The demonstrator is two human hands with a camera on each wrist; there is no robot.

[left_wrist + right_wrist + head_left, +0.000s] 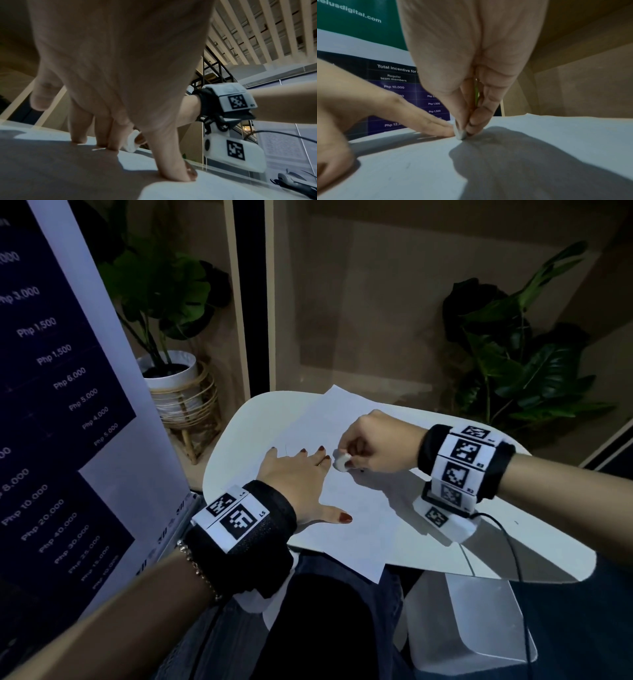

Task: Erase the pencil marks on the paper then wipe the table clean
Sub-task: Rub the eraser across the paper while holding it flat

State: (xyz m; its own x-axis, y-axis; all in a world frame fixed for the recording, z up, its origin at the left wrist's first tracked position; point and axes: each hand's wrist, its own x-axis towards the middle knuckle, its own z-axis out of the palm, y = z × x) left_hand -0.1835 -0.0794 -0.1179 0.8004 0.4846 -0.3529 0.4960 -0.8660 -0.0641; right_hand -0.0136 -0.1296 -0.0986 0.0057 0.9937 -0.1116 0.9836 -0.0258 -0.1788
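Note:
A white sheet of paper (342,508) lies on the small white table (534,549), one corner hanging over the near edge. My left hand (298,477) lies flat on the sheet with fingers spread, pressing it down. My right hand (363,445) pinches a small white eraser (341,462) between thumb and fingertips, its lower end on the paper just right of the left fingertips. In the right wrist view the eraser (460,133) touches the sheet (539,135). In the left wrist view the eraser (131,140) shows behind my left fingers (102,129). A faint pencil line (286,450) shows between the left fingers.
A tall printed banner (68,392) stands close on the left. A potted plant in a wicker stand (178,385) sits behind the table's left, another plant (524,354) to the back right. A black cable (513,546) runs from my right wrist across the table.

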